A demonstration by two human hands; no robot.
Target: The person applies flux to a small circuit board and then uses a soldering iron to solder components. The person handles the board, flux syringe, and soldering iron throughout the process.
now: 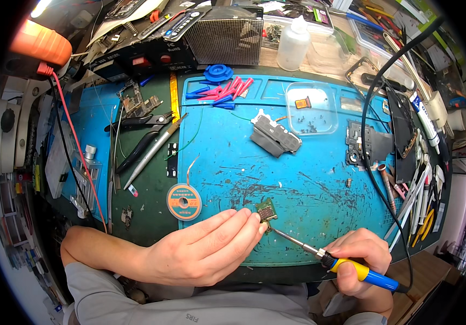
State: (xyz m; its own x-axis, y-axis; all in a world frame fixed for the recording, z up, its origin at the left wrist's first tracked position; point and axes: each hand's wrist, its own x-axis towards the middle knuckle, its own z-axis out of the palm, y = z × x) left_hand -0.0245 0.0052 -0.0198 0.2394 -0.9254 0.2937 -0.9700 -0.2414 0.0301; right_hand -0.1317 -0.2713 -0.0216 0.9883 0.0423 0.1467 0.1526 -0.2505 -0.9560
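Observation:
My left hand (pixel 206 249) is closed in a pinch on a small green circuit board (pixel 265 210), held up over the blue mat (pixel 303 195). My right hand (pixel 362 260) grips a yellow and blue soldering iron (pixel 365 275); its tip touches or nearly touches the lower part of the board, by the left fingertips. An orange spool of copper braid (pixel 183 201) lies just above my left hand. Farther back on the mat lie a dark grey metal part (pixel 275 135) and a clear lidded tray (pixel 311 108) with tiny pieces.
Pink and blue nozzles (pixel 225 89), pliers (pixel 135 141), a white squeeze bottle (pixel 292 46) and a black mesh box (pixel 222 35) sit at the back and left. A dark plate (pixel 363 141), several tweezers (pixel 422 200) and a looping black cable (pixel 382 184) are at the right.

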